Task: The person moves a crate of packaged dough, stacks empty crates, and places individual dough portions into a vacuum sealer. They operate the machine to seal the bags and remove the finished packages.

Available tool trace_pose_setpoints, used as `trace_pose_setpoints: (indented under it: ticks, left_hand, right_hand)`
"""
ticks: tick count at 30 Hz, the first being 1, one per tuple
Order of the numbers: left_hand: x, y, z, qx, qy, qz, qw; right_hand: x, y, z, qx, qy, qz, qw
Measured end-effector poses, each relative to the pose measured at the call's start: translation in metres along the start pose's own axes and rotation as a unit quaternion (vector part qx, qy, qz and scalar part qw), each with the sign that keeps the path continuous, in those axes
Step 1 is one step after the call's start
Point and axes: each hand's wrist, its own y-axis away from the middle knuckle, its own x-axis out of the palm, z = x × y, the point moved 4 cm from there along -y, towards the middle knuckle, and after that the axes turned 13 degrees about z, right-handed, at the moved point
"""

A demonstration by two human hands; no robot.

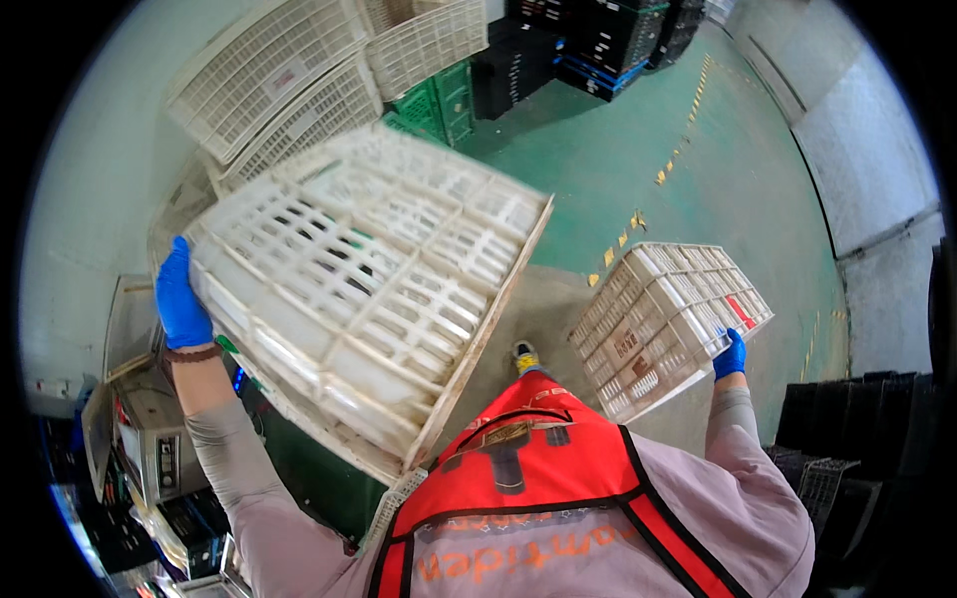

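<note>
My left hand (182, 291), in a blue glove, grips the side edge of a large white slatted plastic crate (354, 299), tilted with its slotted face upward and slightly blurred at the far end. At the right, my blue-gloved right hand (731, 354) holds a second white plastic crate (648, 319) by its edge, with a red strip beside the fingers. The two crates are apart, on either side of my body. My red apron (528, 453) and one shoe (524, 357) show between them.
Stacked white crates (269, 70), green crates (439, 105) and black crates (598, 50) stand behind. Black-and-yellow tape marks the green floor (748, 199) near the right wall (867, 130). Dark stacked crates (847, 419) are at lower right; assorted boxes and equipment (159, 448) crowd the lower left.
</note>
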Motion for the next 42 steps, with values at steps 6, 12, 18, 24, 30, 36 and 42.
trace_pose_setpoints:
  ticks: [6,12,18,24,30,36,42]
  left_hand:
    - [0.065,-0.132,0.082,0.066,-0.309,0.113,0.942]
    - [0.125,-0.196,0.11,0.043,-0.358,0.07,0.93]
    - [0.157,-0.297,0.089,0.05,-0.297,-0.029,0.953]
    - [0.208,-0.368,0.087,0.101,-0.121,-0.061,0.986]
    - [0.285,-0.456,0.086,0.084,-0.092,-0.016,0.992]
    - [0.332,-0.523,0.05,0.09,-0.123,0.055,0.987]
    - [0.328,-0.564,0.093,0.005,-0.256,0.023,0.966]
  right_hand:
    - [-0.048,-0.019,-0.022,-0.055,0.043,-0.145,0.987]
    - [-0.095,-0.02,-0.039,-0.047,0.051,-0.247,0.966]
    - [-0.065,-0.053,-0.027,-0.019,0.139,-0.318,0.938]
    - [0.0,-0.136,-0.002,-0.03,0.162,-0.274,0.947]
    - [0.095,-0.272,0.034,-0.053,0.146,-0.181,0.971]
    - [0.238,-0.409,0.061,-0.047,0.159,-0.071,0.984]
    - [0.339,-0.562,0.06,0.004,0.208,-0.034,0.978]
